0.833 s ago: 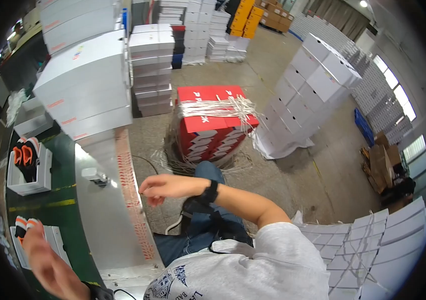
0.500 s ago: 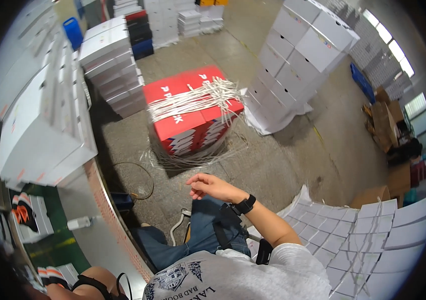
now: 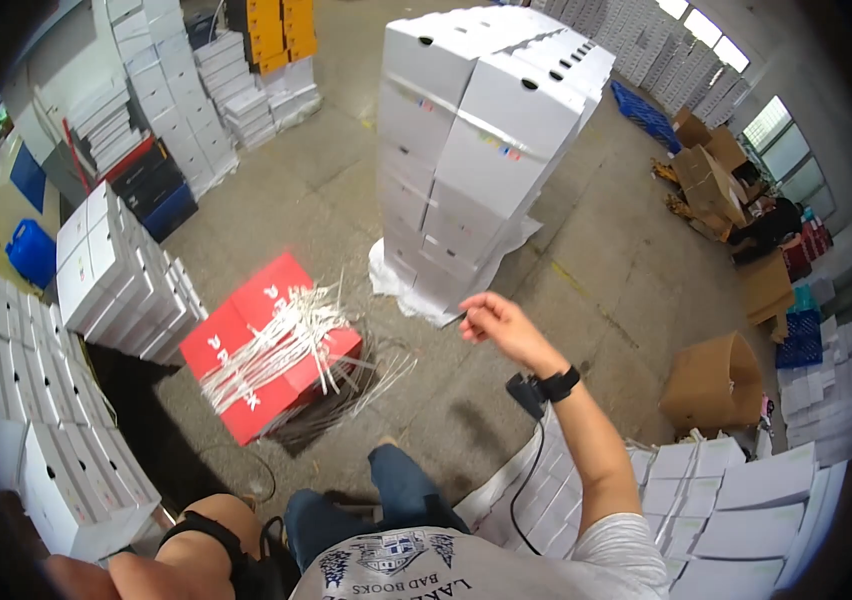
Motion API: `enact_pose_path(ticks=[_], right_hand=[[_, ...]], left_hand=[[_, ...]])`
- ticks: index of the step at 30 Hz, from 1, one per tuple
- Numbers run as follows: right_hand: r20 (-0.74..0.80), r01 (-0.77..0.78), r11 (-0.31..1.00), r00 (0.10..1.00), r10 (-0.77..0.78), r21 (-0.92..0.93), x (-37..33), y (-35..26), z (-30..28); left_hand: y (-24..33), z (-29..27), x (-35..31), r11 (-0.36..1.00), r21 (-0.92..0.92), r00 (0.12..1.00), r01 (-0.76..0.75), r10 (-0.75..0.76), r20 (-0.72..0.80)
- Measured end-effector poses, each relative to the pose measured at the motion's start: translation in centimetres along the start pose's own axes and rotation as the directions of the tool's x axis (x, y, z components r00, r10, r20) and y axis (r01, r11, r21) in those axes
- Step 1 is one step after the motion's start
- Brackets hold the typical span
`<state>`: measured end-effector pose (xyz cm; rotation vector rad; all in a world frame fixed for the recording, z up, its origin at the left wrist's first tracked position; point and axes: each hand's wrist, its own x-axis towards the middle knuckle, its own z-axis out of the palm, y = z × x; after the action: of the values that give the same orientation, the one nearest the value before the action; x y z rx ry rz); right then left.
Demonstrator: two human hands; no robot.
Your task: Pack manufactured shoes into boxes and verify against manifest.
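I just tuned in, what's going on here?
A person's right hand is raised, fingers loosely curled, with nothing visible in it. The left hand is blurred and partly cut off at the lower left, near some white boxes; I can't tell whether it holds anything. Ahead on the floor, white cords lie over red boxes, left of a tall white stack.
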<state>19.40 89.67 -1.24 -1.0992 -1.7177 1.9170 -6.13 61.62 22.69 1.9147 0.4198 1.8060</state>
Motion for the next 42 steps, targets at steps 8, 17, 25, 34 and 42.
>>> enact_pose_path(ticks=[8,17,25,34,42], right_hand=[[-0.055,0.285,0.317,0.66,-0.749,-0.905,13.1,-13.8,-7.3],[-0.214,-0.366,-0.093,0.712,-0.668,-0.926,25.2,-12.1,-5.0],[-0.278,-0.03,0.611,0.907,-0.315,-0.791,21.7,-14.5,-5.8],[-0.401,0.185,0.918,0.856,-0.326,-0.35,16.4,-16.4,-8.2],[-0.553,0.379,0.75,0.512,-0.657,-0.541,3.6,-22.6,-15.3]], left_hand=[[-27.5,-0.3,2.6,0.872,0.037,0.802,0.487,-0.43,-0.414],[-56.2,0.4,-5.4,0.503,0.458,0.673,0.733,-0.631,-0.385],[-64.5,1.9,-5.6,0.515,0.42,0.645,0.747,-0.714,-0.273],[-63.4,2.1,-1.3,0.385,0.681,0.774,0.622,-0.432,-0.463],[-52.5,8.0,12.1,0.805,0.393,0.885,0.445,-0.463,-0.055]])
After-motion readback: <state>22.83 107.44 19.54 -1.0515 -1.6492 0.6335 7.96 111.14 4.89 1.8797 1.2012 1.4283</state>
